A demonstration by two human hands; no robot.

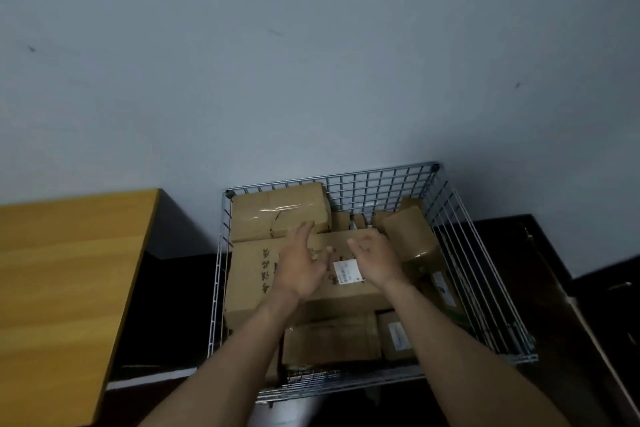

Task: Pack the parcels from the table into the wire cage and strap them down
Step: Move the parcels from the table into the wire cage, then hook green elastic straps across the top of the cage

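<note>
From the head camera I am looking down into a silver wire-mesh cage (381, 184) that is standing against a pale grey-blue wall (311, 62). A yellow-brown wooden table (62, 270) is sitting just to its left.

Brown cardboard parcels are filling the cage. A large flat cardboard box with dark printed characters (256, 270) is lying across the middle on top of the others, with a white shipping label (348, 270) stuck on its upper face. Behind it, a brown box sealed with clear tape (277, 211) is sitting in the far left corner. A crumpled brown parcel (408, 232) is leaning tilted at the far right. A lower brown box (329, 340) and a small labelled carton (394, 336) are lying near the front edge.

Both bare hands are reaching over the large flat box. The left hand (301, 267) is spreading its fingers loosely, palm turned inward, gripping nothing. The right hand (374, 260) is curling its fingers slackly, also holding nothing. I cannot tell whether either is touching the cardboard.
</note>
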